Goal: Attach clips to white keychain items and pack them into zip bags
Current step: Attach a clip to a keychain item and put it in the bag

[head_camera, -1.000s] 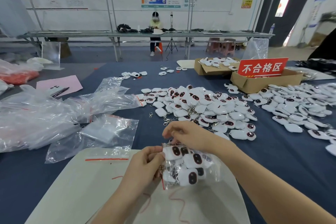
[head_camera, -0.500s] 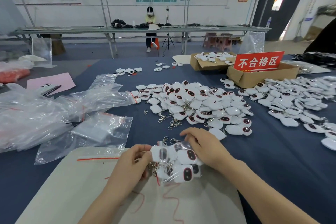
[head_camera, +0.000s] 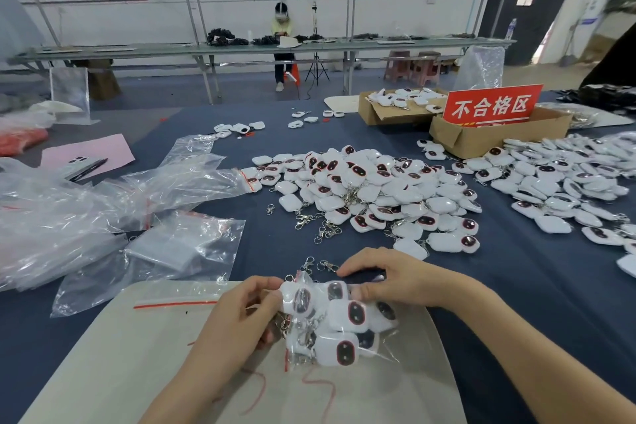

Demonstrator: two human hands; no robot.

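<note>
Over the beige mat, left hand pinches the mouth of a keychain-filled zip bag; right hand has shifted to grip its far side. Sealing looks next.

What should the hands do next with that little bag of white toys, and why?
Probably press the red zip strip shut along its length. The zip bag already looks full of white keychain items. The left hand grips it at the strip end, and the right hand holds the other side.
</note>
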